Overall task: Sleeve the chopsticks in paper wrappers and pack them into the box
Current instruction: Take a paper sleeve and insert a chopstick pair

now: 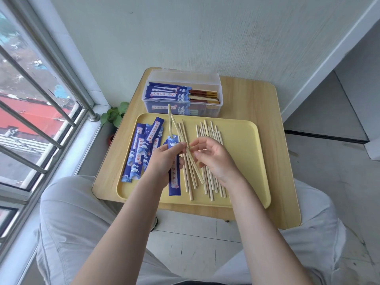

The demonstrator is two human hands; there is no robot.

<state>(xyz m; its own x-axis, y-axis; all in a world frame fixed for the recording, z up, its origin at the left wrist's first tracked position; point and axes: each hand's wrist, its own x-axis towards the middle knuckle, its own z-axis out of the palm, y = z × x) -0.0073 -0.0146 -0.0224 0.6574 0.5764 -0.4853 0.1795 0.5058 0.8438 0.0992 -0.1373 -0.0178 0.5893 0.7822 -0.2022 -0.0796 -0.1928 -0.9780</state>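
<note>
My left hand [164, 161] grips a blue paper wrapper [174, 182] upright over the yellow tray [246, 145]. One bare wooden chopstick [169, 120] sticks up out of the wrapper's top. My right hand [213, 157] pinches a second chopstick [197, 171] between thumb and fingertip; it slants across beside the wrapper's mouth. Several loose chopsticks [211, 132] lie on the tray under and beside my right hand. A pile of empty blue wrappers [141, 149] lies on the tray's left side. The clear plastic box [213, 83] behind the tray holds several sleeved pairs.
The tray sits on a small wooden table [255, 99] against a white wall. A barred window [37, 112] runs along the left, with a small green plant [115, 115] beside the table. My knees flank the table's near edge.
</note>
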